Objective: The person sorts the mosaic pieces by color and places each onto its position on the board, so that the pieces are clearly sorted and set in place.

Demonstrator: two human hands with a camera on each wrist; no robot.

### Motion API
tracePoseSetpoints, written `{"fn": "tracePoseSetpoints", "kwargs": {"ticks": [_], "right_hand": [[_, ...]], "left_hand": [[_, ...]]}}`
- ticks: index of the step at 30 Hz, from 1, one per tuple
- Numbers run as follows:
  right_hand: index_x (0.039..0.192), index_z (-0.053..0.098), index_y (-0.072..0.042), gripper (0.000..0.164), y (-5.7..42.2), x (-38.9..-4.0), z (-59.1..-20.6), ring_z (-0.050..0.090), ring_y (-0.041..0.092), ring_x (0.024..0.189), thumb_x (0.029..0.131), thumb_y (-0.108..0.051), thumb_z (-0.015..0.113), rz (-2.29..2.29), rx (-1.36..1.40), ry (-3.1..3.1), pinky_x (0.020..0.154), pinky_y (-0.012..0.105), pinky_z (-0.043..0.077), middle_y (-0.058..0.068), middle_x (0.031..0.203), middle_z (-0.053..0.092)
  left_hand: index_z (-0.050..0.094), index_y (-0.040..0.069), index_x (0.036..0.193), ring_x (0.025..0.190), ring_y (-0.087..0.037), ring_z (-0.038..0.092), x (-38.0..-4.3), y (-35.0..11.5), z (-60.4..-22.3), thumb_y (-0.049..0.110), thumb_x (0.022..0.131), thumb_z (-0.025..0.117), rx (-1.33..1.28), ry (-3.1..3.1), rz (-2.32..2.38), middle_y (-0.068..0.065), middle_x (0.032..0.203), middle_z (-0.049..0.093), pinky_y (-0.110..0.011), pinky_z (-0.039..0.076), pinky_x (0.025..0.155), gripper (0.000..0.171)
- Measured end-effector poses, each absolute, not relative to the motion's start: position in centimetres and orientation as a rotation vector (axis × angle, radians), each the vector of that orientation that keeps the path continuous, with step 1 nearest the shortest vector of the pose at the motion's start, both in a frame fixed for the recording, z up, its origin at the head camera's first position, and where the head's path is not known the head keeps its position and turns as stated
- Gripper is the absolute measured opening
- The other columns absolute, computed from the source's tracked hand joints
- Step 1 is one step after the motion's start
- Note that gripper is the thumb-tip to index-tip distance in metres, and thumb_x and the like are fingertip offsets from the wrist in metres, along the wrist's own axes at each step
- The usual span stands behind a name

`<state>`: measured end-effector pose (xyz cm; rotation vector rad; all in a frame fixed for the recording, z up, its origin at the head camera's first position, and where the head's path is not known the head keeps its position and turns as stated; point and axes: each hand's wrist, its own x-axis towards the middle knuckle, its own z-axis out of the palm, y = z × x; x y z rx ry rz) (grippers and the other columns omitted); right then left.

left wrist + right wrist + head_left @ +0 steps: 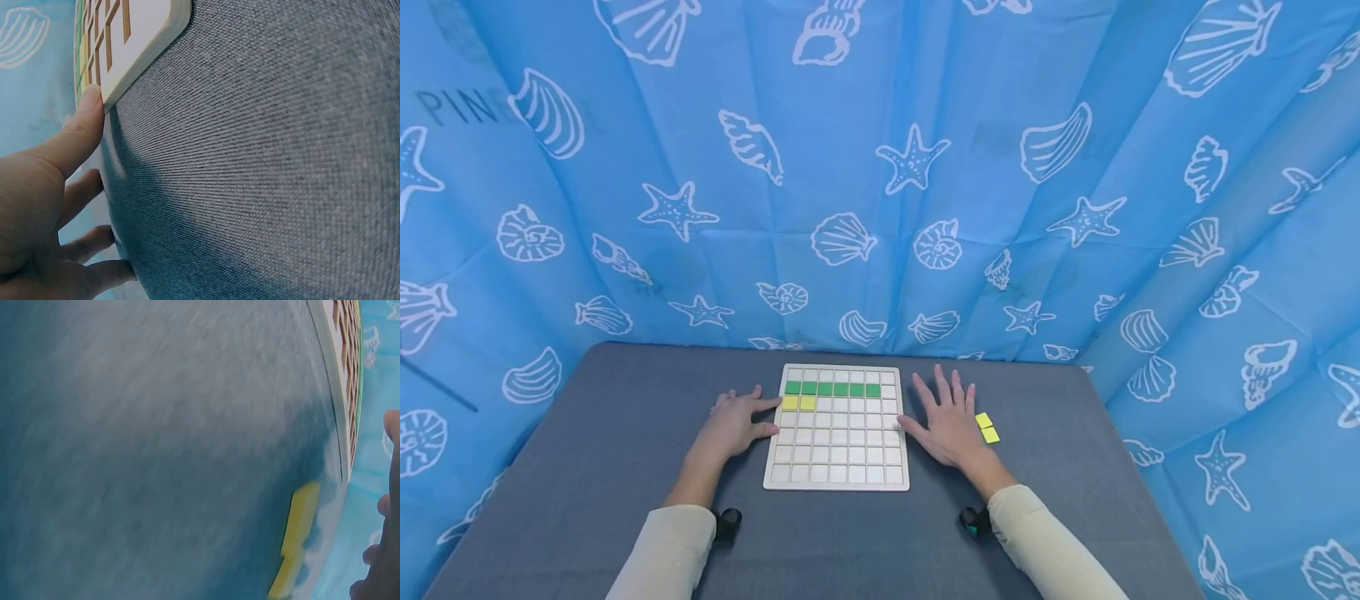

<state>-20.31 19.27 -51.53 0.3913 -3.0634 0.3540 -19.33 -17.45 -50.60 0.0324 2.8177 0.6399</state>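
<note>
A pale wooden grid board (837, 483) lies on the table, a row of several green tiles (832, 389) near its far end. Two yellow tiles (799, 403) sit side by side at the left of the row just below. At the board's left edge is my left hand (732, 423); its thumb touches that edge in the left wrist view, the other fingers resting off the board. My right hand (951, 425) is spread beside the right edge, holding nothing. Two loose yellow tiles (987, 428) lie just right of it, also seen as blurred yellow tiles (300, 519) in the right wrist view.
A grey cloth-covered table (625, 433) surrounds the board. Behind it and along both sides hangs a blue curtain (865, 317) with white shell and starfish prints. Dark wrist-worn devices sit at both sleeves, the left device (727, 524) near the board's lower left.
</note>
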Motion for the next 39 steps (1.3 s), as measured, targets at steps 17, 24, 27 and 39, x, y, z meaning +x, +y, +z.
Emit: {"fn": "tracePoseSetpoints", "kwargs": {"ticks": [17,24,27,39], "right_hand": [[0.163,0.027,-0.019,0.082,24.8,-19.3,-51.6,0.009,0.052,0.156,0.099,-0.064,0.050,0.526,0.153,-3.104,0.122,0.075,0.004,0.024,0.170,0.014],[0.162,0.030,-0.022,0.076,26.8,-19.2,-51.4,0.020,0.056,0.152,0.100,-0.055,0.058,0.682,0.203,-3.103,0.118,0.076,0.020,0.026,0.168,0.019],[0.161,0.033,-0.021,0.073,27.5,-19.3,-51.4,0.026,0.056,0.150,0.100,-0.050,0.061,0.776,0.239,-3.090,0.115,0.074,0.030,0.028,0.167,0.020],[0.150,0.052,-0.015,0.052,28.6,-18.9,-51.4,0.035,0.051,0.147,0.102,-0.029,0.064,0.844,0.249,-3.124,0.116,0.069,0.034,0.027,0.160,0.038]], "left_hand": [[0.056,0.025,0.148,0.150,-0.060,0.018,-19.5,-17.3,-50.6,0.033,0.091,0.076,0.045,2.829,0.650,-0.020,0.164,0.033,-0.077,0.024,0.115,0.060],[0.055,0.026,0.148,0.151,-0.059,0.017,-19.7,-17.4,-50.7,0.034,0.091,0.076,0.041,2.818,0.649,-0.020,0.165,0.033,-0.075,0.024,0.117,0.062],[0.055,0.026,0.148,0.151,-0.060,0.017,-19.7,-17.5,-50.7,0.035,0.091,0.076,0.039,2.819,0.642,-0.020,0.165,0.033,-0.076,0.024,0.116,0.062],[0.056,0.027,0.148,0.151,-0.059,0.018,-19.7,-17.4,-50.8,0.035,0.090,0.077,0.017,2.813,0.645,-0.020,0.164,0.034,-0.076,0.024,0.116,0.062]]}}
